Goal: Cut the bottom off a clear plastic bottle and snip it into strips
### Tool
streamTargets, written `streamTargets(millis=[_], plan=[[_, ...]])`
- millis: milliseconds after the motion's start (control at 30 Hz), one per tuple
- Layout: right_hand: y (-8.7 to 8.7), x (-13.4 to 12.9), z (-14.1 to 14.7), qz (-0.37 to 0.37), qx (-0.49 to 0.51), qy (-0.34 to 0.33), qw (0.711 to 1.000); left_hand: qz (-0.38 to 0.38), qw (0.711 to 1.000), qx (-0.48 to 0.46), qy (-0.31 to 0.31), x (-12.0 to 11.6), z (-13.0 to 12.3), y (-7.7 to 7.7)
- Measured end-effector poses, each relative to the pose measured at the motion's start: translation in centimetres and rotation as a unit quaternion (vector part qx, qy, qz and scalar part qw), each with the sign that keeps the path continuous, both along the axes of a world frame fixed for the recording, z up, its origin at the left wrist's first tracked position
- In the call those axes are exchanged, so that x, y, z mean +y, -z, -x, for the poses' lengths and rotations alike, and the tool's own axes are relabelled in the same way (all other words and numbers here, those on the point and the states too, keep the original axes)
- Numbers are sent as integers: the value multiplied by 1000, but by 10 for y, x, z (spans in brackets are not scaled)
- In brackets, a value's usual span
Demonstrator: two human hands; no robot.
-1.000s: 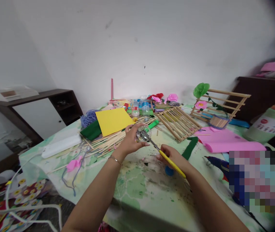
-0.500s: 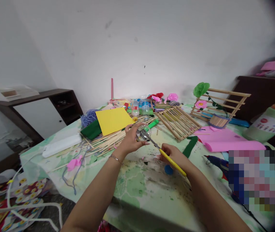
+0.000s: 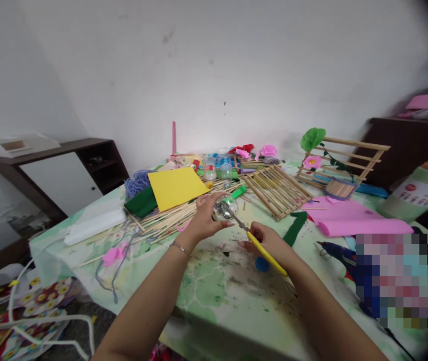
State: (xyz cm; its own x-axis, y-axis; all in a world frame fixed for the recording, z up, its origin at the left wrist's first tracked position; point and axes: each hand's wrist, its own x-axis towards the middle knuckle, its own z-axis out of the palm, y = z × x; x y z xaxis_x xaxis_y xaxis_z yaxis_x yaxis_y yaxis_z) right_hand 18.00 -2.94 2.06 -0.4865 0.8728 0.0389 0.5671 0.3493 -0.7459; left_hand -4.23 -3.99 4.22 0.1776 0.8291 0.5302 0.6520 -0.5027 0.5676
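Note:
My left hand [image 3: 208,215] is closed around a clear, round plastic piece [image 3: 230,204], like a cut-off bottle end. In my right hand [image 3: 268,241] is a slim metal tool with a long yellow handle [image 3: 268,254]; whether it is pliers or scissors I cannot tell. Its metal tip reaches into the clear piece, and glare hides the exact contact. Just below my right hand, a blue bottle cap [image 3: 262,264] lies on the table. A bright green strip [image 3: 238,192] is behind the plastic piece.
Thin wooden sticks [image 3: 169,220] and a yellow sheet [image 3: 176,188] lie at left. A stick lattice [image 3: 277,191], pink crepe paper [image 3: 364,226] and a glue gun [image 3: 336,253] are at right. Bottles [image 3: 226,168] stand behind. A white power strip [image 3: 95,226] is near the left edge.
Both hands hold nearly the same places. The clear piece has turned slightly, showing more of its round face, and the yellow handle has shifted a little left.

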Motion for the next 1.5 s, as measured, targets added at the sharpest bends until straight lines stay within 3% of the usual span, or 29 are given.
streamTargets(millis=[200, 500, 700, 1100, 1200, 1333, 1500], plan=[[1, 1, 1, -5, -13, 5, 1000, 13, 1000, 19, -16, 0, 1, 0], [-12, -8, 5, -7, -52, 36, 998, -10, 998, 48, -36, 2, 0, 2], [-15, -9, 5, 6, -49, 16, 999, -24, 994, 91, -52, 1, 4, -1], [-10, -7, 6, 8, -23, 17, 1000, -16, 995, 94, -37, -1, 4, -3], [-8, -7, 7, 0, -22, 43, 999, -27, 998, 52, -30, 1, 2, 0], [-7, -9, 8, -24, 30, 72, 997, -35, 993, -113, -32, 9, -4, 9], [-12, -12, 9, -32, 51, 84, 995, 72, 955, -287, 22, 15, -12, 12]])
